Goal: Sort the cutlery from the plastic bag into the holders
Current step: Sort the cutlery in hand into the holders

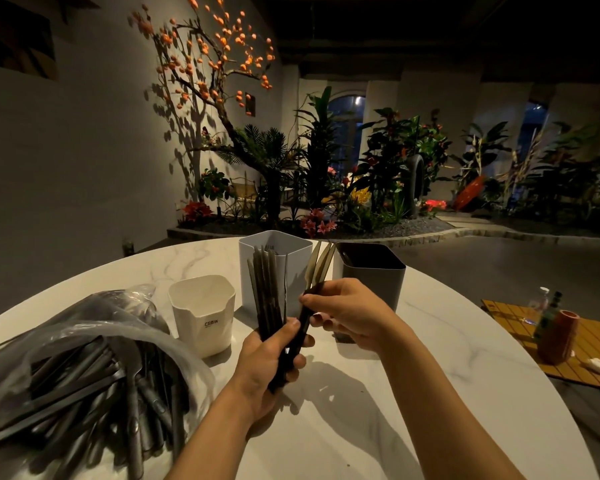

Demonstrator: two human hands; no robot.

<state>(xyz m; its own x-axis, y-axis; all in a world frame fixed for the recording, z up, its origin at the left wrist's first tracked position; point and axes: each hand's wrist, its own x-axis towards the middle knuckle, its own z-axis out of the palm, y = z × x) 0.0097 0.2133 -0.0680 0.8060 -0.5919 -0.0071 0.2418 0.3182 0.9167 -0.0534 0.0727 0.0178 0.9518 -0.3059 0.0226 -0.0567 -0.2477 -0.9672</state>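
My left hand grips a bundle of dark knives upright over the white marble table. My right hand pinches a few knives with pale blades at the bundle's right side. An open plastic bag full of dark-handled cutlery lies at the left. Three holders stand behind my hands: a short white one, a tall white one and a grey one.
The round table's edge curves away on the right. Beyond it sits a wooden slatted tray with an orange-brown cup and small bottles. An indoor garden with plants fills the background.
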